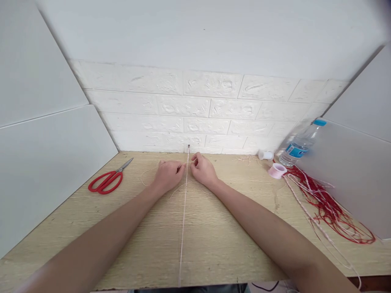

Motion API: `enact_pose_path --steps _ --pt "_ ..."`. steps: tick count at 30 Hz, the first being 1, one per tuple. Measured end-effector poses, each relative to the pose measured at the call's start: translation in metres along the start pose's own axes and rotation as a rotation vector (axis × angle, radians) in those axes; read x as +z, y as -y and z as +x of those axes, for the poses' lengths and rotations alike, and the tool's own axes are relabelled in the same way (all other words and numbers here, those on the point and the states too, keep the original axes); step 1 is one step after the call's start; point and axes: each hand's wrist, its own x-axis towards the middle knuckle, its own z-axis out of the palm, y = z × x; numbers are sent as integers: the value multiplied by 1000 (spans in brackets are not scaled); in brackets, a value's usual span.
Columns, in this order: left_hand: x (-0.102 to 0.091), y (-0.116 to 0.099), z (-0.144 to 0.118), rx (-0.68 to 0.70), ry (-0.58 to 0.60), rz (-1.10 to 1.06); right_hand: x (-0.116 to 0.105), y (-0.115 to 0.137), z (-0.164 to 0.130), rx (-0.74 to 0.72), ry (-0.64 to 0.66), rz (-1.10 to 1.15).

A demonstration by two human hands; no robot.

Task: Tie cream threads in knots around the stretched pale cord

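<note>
A pale wood-grain desk (214,244) fills the lower half. At 12 o'clock stands a white wall (214,32) with embossed brick panels (195,106) along its base. Plain white boards close in the sides, at 9 o'clock (39,142) and 3 o'clock (360,162). Light is soft and even.

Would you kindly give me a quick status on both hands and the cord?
Left hand and right hand pinching at taut cord, one each side. Cord runs straight down table. Scissors left, red strings right, both apart.

Matt wood-grain table (214,244), glossy red-handled scissors (106,181)
</note>
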Motion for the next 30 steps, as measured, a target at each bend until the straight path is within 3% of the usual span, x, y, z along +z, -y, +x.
enact_pose_path --steps 9,15,22,30 --pt "-10 -2 -5 -46 59 -285 -3 1 0 -25 7 40" --pt "-21 -11 -8 17 92 -365 -6 9 -4 -102 -3 -35" --pt "-25 -13 -11 142 150 -329 -10 11 -5 -294 126 23" --pt "-29 -18 -13 226 227 -314 -11 8 -6 -234 227 189"
